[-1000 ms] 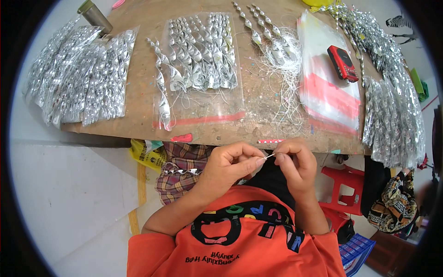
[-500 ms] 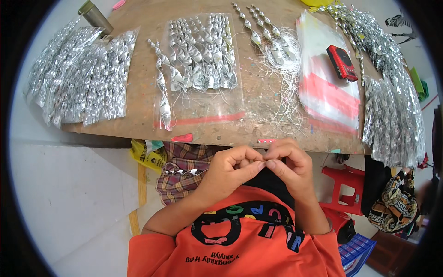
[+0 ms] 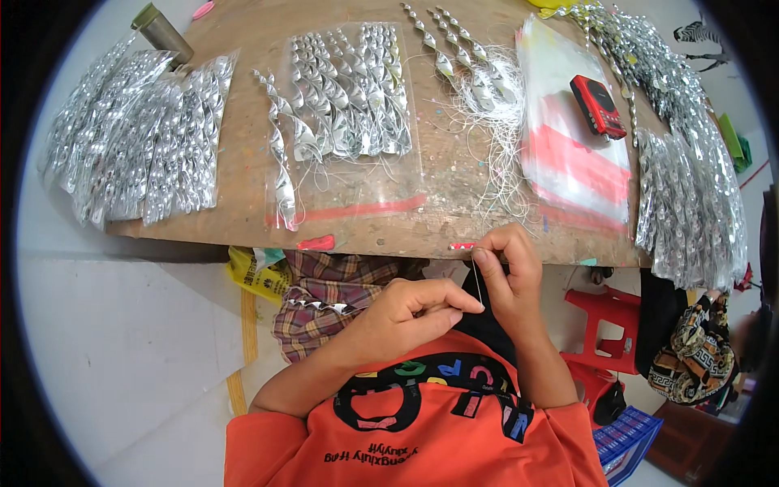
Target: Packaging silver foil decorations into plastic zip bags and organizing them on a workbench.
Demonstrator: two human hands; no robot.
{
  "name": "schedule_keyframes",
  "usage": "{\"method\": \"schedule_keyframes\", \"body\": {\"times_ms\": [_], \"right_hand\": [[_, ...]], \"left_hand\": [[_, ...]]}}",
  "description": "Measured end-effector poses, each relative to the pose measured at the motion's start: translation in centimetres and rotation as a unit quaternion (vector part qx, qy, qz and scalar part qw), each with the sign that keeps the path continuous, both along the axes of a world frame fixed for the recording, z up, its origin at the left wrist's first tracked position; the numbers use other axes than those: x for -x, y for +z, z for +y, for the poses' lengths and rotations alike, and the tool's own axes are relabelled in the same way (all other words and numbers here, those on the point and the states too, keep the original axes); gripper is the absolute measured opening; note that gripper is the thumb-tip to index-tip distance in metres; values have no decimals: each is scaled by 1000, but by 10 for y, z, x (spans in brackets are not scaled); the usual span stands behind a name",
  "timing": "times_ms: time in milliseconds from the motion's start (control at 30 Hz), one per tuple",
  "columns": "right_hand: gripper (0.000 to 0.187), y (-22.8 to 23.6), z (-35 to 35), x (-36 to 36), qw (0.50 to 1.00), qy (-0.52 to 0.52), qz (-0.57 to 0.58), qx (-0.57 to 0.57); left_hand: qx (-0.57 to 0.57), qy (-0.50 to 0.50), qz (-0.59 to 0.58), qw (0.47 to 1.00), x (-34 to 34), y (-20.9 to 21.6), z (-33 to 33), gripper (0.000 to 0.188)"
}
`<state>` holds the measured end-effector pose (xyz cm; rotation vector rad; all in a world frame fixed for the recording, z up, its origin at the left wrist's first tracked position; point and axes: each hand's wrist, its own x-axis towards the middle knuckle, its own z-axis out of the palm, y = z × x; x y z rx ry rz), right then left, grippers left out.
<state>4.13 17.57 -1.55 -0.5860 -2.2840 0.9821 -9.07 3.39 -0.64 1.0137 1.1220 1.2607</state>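
A thin white string (image 3: 478,282) runs between my two hands, just in front of the table edge. My right hand (image 3: 514,269) pinches its upper end between thumb and fingertips. Lower and to the left, my left hand (image 3: 414,315) is closed around the string at its fingertips, index finger reaching forward. Beside my left wrist, a silver twisted spiral strip (image 3: 320,305) lies on plaid cloth (image 3: 304,331); its right end passes behind my hand. On the table, a clear plastic bag (image 3: 349,187) lies under a row of silver spirals (image 3: 349,97), with two loose spirals (image 3: 281,170) along its left side.
Bagged silver spirals (image 3: 154,138) are heaped at the table's left, near a metal cup (image 3: 162,34). Right of centre lie tangled white strings (image 3: 503,130) and stacked plastic bags (image 3: 560,122) under a red device (image 3: 598,107). A red stool (image 3: 602,333) stands below right.
My hands have drawn apart: the right moved up, the left slightly down. The string between them now shows. The view shifted slightly.
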Motion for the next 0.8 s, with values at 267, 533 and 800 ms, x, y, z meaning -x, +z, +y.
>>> {"method": "schedule_keyframes", "body": {"times_ms": [267, 533, 800], "right_hand": [[6, 22, -1, -6, 979, 77, 61, 179], [8, 26, -7, -8, 985, 87, 59, 135], [4, 29, 0, -20, 970, 18, 138, 199]], "left_hand": [[52, 80, -171, 981, -3, 2, 12, 23], [57, 124, -147, 980, -7, 4, 13, 11], [11, 85, -39, 996, -5, -2, 6, 21]]}}
